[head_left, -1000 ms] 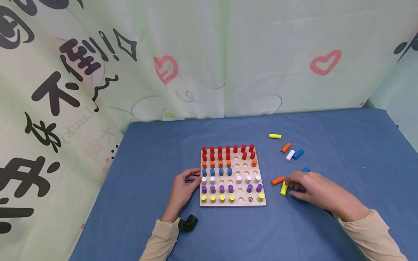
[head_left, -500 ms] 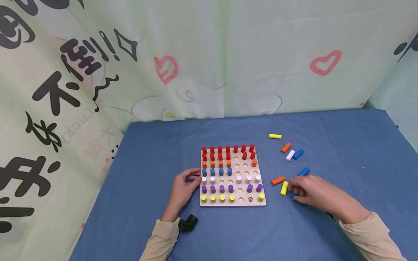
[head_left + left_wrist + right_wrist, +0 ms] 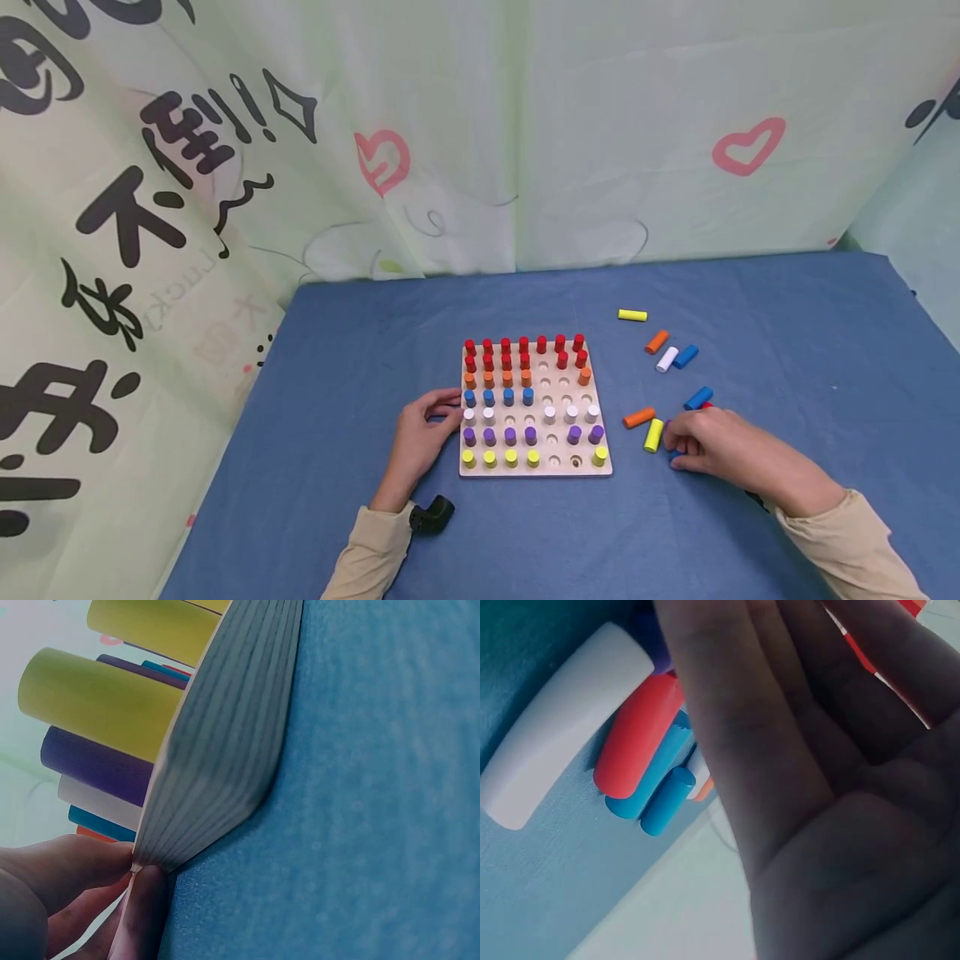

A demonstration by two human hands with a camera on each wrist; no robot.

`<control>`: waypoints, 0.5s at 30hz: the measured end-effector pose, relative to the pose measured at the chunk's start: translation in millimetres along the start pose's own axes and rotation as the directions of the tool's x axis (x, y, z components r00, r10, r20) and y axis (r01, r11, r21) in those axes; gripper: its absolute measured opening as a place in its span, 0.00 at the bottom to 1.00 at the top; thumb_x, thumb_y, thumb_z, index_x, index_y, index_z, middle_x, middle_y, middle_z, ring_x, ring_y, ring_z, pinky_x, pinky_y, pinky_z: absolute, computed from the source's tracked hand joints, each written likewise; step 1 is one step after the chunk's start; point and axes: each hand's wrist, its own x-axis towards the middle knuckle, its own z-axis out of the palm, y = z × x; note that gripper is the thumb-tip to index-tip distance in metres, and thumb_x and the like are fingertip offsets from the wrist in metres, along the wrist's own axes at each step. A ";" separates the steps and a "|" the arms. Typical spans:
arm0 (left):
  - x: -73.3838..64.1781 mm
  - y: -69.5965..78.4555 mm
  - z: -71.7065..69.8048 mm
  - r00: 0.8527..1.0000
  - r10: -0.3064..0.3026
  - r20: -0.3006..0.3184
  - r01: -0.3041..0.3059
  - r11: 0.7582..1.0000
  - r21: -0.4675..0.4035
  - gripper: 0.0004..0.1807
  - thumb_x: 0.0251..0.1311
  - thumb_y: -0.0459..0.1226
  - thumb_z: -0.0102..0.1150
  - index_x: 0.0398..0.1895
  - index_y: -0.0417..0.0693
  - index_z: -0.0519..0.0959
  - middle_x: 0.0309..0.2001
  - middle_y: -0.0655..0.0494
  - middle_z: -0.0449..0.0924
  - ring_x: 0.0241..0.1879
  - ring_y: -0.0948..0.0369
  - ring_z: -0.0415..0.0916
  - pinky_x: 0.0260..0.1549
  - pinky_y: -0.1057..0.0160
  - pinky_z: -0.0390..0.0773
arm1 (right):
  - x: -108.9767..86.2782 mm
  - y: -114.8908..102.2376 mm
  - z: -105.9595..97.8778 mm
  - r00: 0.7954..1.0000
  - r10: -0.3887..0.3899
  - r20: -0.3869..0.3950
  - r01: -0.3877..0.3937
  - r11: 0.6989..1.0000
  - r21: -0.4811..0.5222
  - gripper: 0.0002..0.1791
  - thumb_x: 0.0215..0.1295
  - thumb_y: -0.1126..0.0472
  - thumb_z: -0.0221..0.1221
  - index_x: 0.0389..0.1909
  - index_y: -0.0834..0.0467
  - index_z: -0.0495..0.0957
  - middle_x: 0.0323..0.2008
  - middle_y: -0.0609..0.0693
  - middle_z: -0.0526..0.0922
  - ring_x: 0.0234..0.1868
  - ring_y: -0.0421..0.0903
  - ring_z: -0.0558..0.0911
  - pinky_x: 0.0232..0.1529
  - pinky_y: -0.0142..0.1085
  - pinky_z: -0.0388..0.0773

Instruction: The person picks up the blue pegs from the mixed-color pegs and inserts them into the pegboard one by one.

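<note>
A square wooden pegboard [image 3: 537,468] stands on the blue cloth with rows of coloured pegs in its holes. My left hand [image 3: 422,435] grips its left edge between thumb and fingers, as the left wrist view shows close up. To the right of the board, my right hand [image 3: 723,446] bends low over the cloth, with a purple peg [image 3: 654,641] at its fingertips, mostly hidden by the fingers. Close by lie a white peg [image 3: 562,727] and a red peg [image 3: 639,739]. A yellow peg [image 3: 653,436] and an orange peg [image 3: 639,417] lie just left of these fingers.
Farther back lie a blue peg [image 3: 698,397], another blue peg [image 3: 686,357], a white peg [image 3: 667,359], an orange peg [image 3: 657,342] and a yellow peg [image 3: 632,316]. A printed curtain [image 3: 577,200] hangs behind the table. Several holes toward the board's right side hold no peg.
My right hand has shifted slightly toward me, uncovering the blue peg and part of the red one behind it. The left hand keeps its place at the board.
</note>
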 end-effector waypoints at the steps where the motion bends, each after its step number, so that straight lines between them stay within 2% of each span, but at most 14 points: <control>1: 0.0 0.0 0.0 1.000 0.002 0.001 -0.002 1.000 0.000 0.17 0.63 0.38 0.64 0.56 0.50 0.82 0.50 0.54 0.84 0.45 0.59 0.81 0.43 0.60 0.82 | 0.1 0.1 -0.3 1.000 0.000 0.002 0.000 1.000 0.001 0.08 0.53 0.66 0.72 0.31 0.53 0.82 0.24 0.37 0.75 0.24 0.30 0.69 0.26 0.29 0.72; 9: -0.1 0.2 0.2 1.000 0.004 0.001 -0.004 1.000 -0.004 0.17 0.64 0.38 0.64 0.56 0.50 0.82 0.50 0.54 0.84 0.45 0.59 0.80 0.43 0.60 0.82 | 1.0 -1.2 -3.0 1.000 -0.002 -0.011 0.002 1.000 -0.017 0.07 0.53 0.65 0.72 0.32 0.55 0.83 0.24 0.37 0.77 0.24 0.30 0.70 0.26 0.29 0.73; 15: 0.0 0.0 0.3 1.000 0.003 0.000 -0.003 1.000 -0.006 0.17 0.64 0.38 0.64 0.56 0.50 0.82 0.50 0.54 0.84 0.45 0.59 0.80 0.43 0.61 0.81 | 1.7 -3.7 -6.0 0.997 -0.050 -0.064 0.047 0.998 -0.040 0.08 0.52 0.65 0.72 0.32 0.55 0.83 0.24 0.37 0.76 0.24 0.30 0.69 0.25 0.29 0.72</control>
